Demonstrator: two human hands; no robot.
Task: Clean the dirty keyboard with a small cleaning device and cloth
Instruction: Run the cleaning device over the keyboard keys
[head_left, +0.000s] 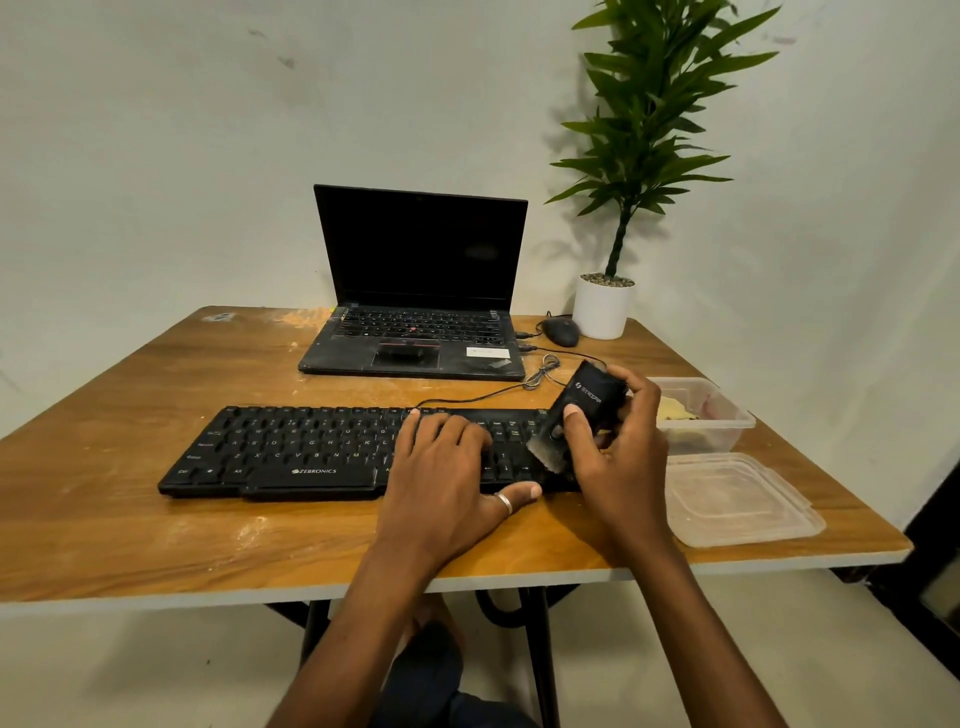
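Just one keyboard, one device, left hand, right hand

Black keyboard with white lettering on a brown wood-grain surface; behind it, a black laptop and a white pot.

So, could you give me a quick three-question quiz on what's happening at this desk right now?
1. True or false: the left hand rests on the keyboard.
2. What does the right hand grip? A) a cup B) the small cleaner C) a phone
3. Fill the gap: the open laptop has a ___ screen (lit or dark).

Key: 1 true; 2 B; 3 dark.
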